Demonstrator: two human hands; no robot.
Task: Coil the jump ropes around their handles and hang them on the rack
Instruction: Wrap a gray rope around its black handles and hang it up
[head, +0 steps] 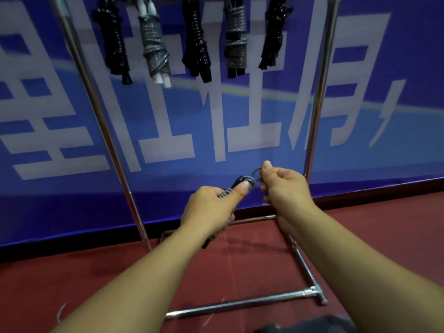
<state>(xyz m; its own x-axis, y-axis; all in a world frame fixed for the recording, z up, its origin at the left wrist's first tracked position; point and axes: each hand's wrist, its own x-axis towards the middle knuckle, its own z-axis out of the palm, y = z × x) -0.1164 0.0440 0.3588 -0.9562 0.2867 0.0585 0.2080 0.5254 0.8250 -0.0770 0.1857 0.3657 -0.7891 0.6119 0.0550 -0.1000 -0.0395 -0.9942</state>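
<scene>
My left hand [211, 207] grips a jump rope's black handles [239, 181], wound with grey rope; my thumb presses on the coils near the top end. The handles' lower end pokes out below my palm. My right hand [284, 188] pinches a small loop of the grey rope [256, 173] just right of the handles' tip. Both hands are in front of the metal rack [103, 121], between its two uprights. Several coiled ropes hang from the rack's top: black ones [195, 42] and grey-wound ones [155, 46].
A blue banner [216, 116] with large white characters stands behind the rack. The rack's chrome base bars [240, 305] lie on the red floor [96, 272], with a foot at the right front. A dark object shows at the bottom edge.
</scene>
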